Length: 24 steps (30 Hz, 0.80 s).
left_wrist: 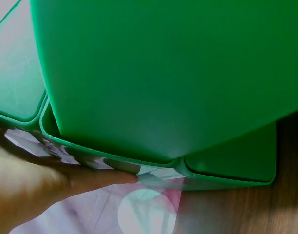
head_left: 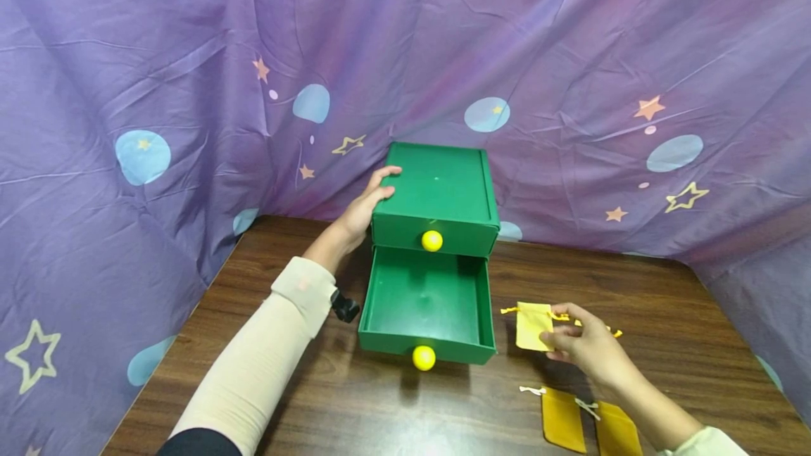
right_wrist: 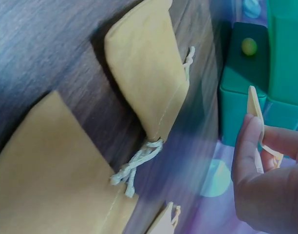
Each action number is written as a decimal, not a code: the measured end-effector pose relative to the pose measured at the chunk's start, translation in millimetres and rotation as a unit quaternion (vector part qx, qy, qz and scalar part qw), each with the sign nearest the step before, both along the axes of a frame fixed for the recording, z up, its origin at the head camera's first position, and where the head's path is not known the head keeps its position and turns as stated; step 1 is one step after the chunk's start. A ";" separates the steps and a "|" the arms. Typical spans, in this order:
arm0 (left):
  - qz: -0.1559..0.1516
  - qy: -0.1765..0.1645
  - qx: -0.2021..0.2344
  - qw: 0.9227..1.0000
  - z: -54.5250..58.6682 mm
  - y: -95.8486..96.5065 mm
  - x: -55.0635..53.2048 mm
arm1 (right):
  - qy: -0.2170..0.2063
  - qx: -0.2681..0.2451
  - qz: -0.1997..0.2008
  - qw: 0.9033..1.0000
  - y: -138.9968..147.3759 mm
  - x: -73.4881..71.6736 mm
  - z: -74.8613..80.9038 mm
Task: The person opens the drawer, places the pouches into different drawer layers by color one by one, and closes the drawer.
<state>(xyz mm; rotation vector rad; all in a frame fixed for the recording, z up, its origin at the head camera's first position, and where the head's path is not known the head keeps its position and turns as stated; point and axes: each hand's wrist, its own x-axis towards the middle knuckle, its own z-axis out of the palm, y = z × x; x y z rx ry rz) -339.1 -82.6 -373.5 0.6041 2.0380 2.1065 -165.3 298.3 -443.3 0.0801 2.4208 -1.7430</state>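
A small green drawer cabinet (head_left: 443,185) has its upper drawer closed and its lower drawer (head_left: 424,347) pulled out, each with a round yellow knob. My left hand (head_left: 359,215) rests on the cabinet's left side, fingertips over the top edge; in the left wrist view a straight digit lies along the green wall. To the right of the lower drawer, my right hand (head_left: 589,347) pinches a small yellow drawstring pouch (head_left: 532,326) between thumb and fingers, above the table. Behind that hand, another pouch (right_wrist: 161,222) is mostly hidden in the head view.
Two darker mustard drawstring pouches, one nearer the drawer (head_left: 562,421) and one under my right forearm (head_left: 616,431), lie on the brown wooden table (head_left: 304,400). A purple curtain (head_left: 405,41) with stars hangs close behind the cabinet and at both sides.
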 end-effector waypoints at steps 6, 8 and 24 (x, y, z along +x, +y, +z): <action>-0.001 0.000 -0.002 1.000 -0.3 0.3 -0.2 | 0.006 -0.001 0.007 1.000 -3.4 1.5 4.9; -0.001 0.002 -0.003 1.000 -0.5 0.3 -0.2 | 0.008 -0.003 0.008 1.000 -4.3 1.9 6.5; -0.002 0.006 -0.003 1.000 0.2 -0.5 0.3 | 0.007 -0.034 0.024 0.999 -13.2 4.6 20.1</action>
